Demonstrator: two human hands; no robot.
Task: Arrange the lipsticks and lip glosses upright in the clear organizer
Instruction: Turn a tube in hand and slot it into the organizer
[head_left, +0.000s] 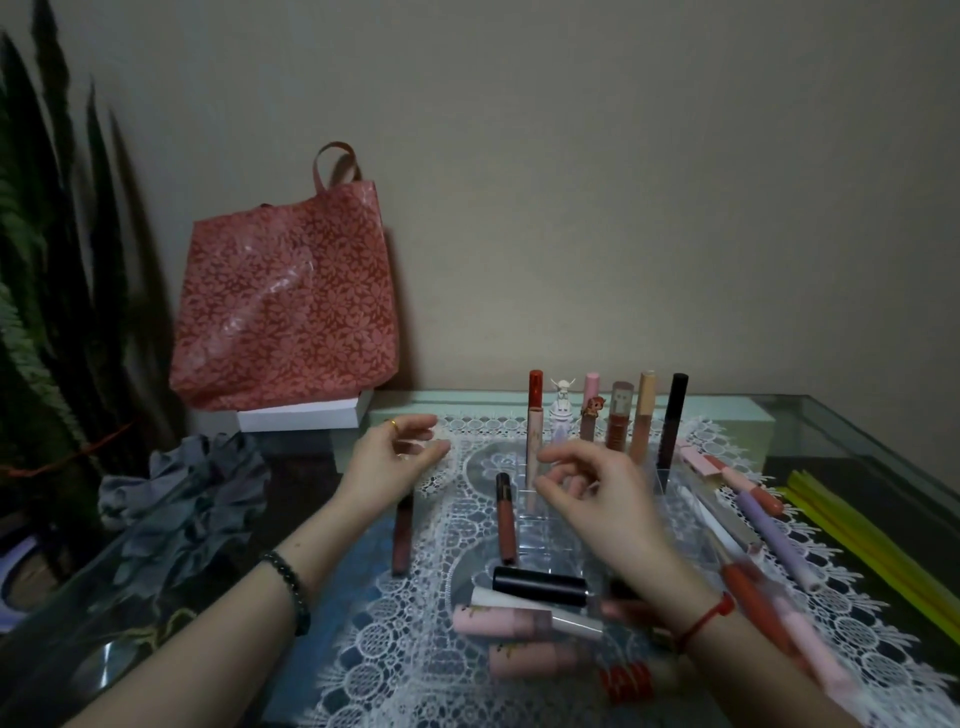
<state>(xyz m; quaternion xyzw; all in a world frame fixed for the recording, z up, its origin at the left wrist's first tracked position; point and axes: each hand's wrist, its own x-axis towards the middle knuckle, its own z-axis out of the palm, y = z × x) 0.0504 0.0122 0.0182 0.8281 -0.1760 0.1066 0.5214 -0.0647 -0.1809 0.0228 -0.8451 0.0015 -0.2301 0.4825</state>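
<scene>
The clear organizer (670, 488) sits on a white lace runner (415, 665), with several lip glosses standing upright along its back row, among them a red-capped one (535, 421) and a black one (672, 421). My left hand (387, 457) hovers to the organizer's left, fingers apart and empty. My right hand (597, 499) is over the organizer's front, fingers loosely curled, holding nothing I can see. Loose tubes lie flat: two brown glosses (402, 535) (505, 519), a black lipstick (540, 585), pink tubes (501, 621), and several more to the right (774, 540).
A red floral bag (291, 306) leans on the wall atop white boxes (301, 413). Grey ruffled cloth (182, 504) lies left on the glass table. Dark plant leaves (57, 260) fill the far left. Yellow strips (872, 540) lie at the right edge.
</scene>
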